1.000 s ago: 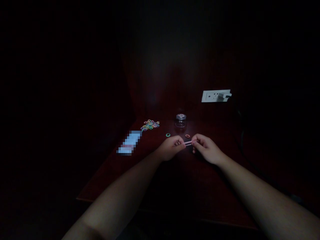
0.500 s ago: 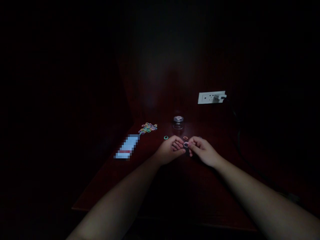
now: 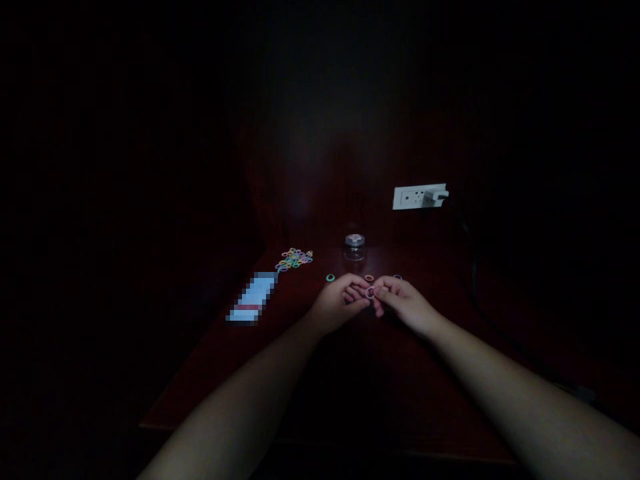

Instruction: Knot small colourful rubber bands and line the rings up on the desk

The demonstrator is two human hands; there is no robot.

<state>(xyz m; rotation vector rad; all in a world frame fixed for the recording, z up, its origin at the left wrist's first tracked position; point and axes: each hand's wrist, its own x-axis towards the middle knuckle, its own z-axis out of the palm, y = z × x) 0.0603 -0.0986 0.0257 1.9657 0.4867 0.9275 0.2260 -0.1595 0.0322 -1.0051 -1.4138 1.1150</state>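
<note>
A small pale pink hair tie (image 3: 370, 293) is pinched between the thumb and forefinger of my right hand (image 3: 404, 303). From the other side my left hand (image 3: 341, 301) meets it, its fingers curled and its thumb apart from the forefinger. The ring lies right at the left fingertips; whether they touch it is too dim to tell. Just beyond the hands, single hair ties lie on the table: a green one (image 3: 331, 278), an orange-pink one (image 3: 369, 278) and a bluish one (image 3: 398, 277), partly behind my right hand.
A clear lidded jar (image 3: 355, 248) stands behind the hands. To the left lies a pile of colourful hair ties (image 3: 295, 259), with a blurred-out bright phone-like slab (image 3: 253, 298) nearer. On the back wall, a socket (image 3: 419, 197) holds a plug whose dark cable (image 3: 474, 280) runs down right.
My hands have come slightly closer together, and the pink hair tie has shifted a little left toward my left fingertips. The view has tilted slightly.
</note>
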